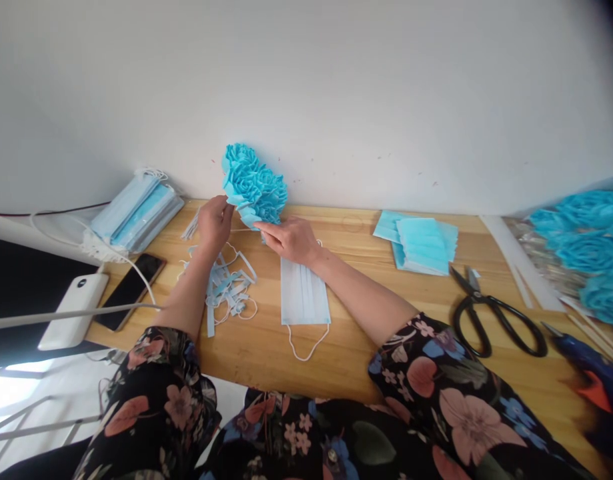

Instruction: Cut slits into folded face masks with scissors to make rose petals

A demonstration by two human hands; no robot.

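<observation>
As the left hand (pixel 215 223) pinches its lower edge, a bunch of blue ruffled roses (pixel 256 183) is held up before the white wall (pixel 336 100)

The bunch is at the back of the wooden table (pixel 266 363), its heads packed together. The left hand's fingers are closed on petals at its lower left; the right hand (pixel 292 239) stretches its forefinger along the bottom petals, though whether it grips or merely touches them I cannot tell, its thumb being out of sight. Below the right wrist lies a pleated face mask (pixel 305 300), one ear loop curling toward the table's front edge. Between the forearms, a tangle of loose ear loops and mask strips (pixel 226 287) is heaped. Farther left are a stack of face masks (pixel 136 212), a dark smartphone (pixel 129 293) and a white power bank (pixel 79 293), with a pale cable (pixel 149 287) across the phone. To the right lie blue pleated fabric pieces (pixel 426 247), then black-handled scissors (pixel 477 297) opened slightly, a dark blue glue gun (pixel 583 353) with an orange trigger (pixel 597 392), and more blue roses (pixel 593 243) on clear plastic (pixel 533 245) at the right edge
</observation>
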